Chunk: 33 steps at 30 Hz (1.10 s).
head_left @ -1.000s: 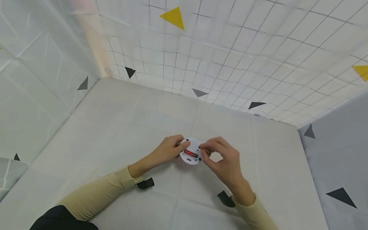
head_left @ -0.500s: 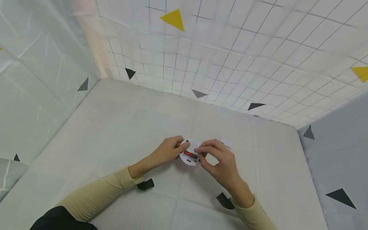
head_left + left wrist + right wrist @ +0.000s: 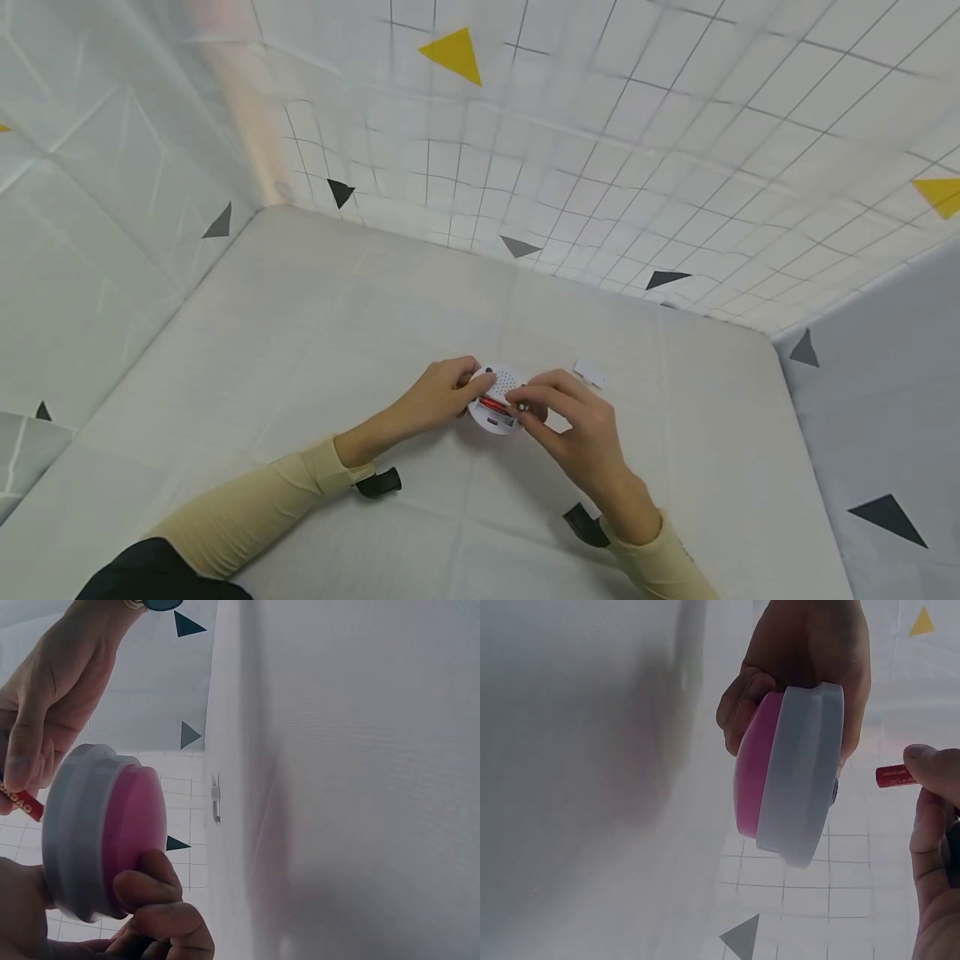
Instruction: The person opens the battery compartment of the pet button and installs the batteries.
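Observation:
My left hand (image 3: 438,393) grips a round white battery-powered device (image 3: 505,381), thumb over its perforated back and fingers against the pink domed side (image 3: 757,769). One red battery (image 3: 492,406) lies in the compartment on that back. My right hand (image 3: 581,417) pinches another red battery (image 3: 895,777) between thumb and fingertips, close beside the compartment. In both wrist views the device is held on edge, and a small gap shows between it and the pinched battery. My fingers partly hide this battery in the head view.
A small white rectangular cover (image 3: 589,373) lies on the white table (image 3: 420,308), just beyond my right hand. White sheet walls surround the table; the far one has a grid (image 3: 525,183) and coloured triangles. Black wrist mounts (image 3: 587,525) project beneath my forearms.
My right hand has shifted left with its battery, over the compartment's right end, and turned slightly. The white cover has come into view behind it. My left hand holds the device nearly still.

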Tool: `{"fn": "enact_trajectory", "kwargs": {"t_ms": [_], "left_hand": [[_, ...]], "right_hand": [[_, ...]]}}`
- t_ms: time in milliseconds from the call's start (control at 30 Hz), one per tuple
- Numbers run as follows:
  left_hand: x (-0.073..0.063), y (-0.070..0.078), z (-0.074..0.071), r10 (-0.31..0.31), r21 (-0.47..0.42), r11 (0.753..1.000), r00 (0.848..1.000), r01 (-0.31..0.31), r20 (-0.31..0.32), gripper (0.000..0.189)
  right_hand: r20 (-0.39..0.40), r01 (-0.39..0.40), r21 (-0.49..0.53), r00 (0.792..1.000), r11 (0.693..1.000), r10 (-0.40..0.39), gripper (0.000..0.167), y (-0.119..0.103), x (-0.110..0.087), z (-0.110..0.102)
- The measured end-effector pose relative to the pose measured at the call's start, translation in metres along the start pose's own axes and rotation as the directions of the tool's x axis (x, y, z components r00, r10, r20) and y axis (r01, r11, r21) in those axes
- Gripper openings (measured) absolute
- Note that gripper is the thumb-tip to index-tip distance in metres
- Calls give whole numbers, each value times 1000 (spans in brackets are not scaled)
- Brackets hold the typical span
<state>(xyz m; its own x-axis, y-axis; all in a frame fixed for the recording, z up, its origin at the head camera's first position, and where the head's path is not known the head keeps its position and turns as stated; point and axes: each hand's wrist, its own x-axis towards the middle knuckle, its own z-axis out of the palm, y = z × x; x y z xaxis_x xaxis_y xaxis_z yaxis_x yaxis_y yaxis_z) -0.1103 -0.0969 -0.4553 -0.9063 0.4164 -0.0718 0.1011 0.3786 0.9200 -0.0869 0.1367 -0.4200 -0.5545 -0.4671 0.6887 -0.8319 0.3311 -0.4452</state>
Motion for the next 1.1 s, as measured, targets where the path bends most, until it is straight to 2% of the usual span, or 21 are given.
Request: {"fn": "enact_trajectory", "kwargs": {"t_ms": [100, 233, 367, 533, 800, 1100], "left_hand": [[0, 0, 0, 0, -1, 1000, 1000, 0, 1, 29], [-1, 2, 0, 3, 1, 1000, 1000, -3, 0, 29], [-1, 2, 0, 15, 2, 1000, 1000, -15, 3, 28], [-2, 2, 1, 16, -3, 1000, 1000, -16, 9, 27], [-3, 2, 2, 30, -13, 999, 999, -30, 15, 28], [-6, 2, 4, 36, -12, 999, 999, -36, 13, 29]], "right_hand": [[10, 13, 16, 1000, 1000, -13, 28, 0, -1, 0], [9, 68, 34, 998, 997, -68, 20, -1, 2, 1], [15, 127, 67, 992, 990, -128, 28, -1, 5, 3], [38, 160, 95, 986, 983, -164, 36, -2, 4, 9], [93, 154, 69, 983, 986, -160, 32, -1, 0, 13], [108, 142, 70, 983, 987, -149, 33, -3, -2, 17]]}}
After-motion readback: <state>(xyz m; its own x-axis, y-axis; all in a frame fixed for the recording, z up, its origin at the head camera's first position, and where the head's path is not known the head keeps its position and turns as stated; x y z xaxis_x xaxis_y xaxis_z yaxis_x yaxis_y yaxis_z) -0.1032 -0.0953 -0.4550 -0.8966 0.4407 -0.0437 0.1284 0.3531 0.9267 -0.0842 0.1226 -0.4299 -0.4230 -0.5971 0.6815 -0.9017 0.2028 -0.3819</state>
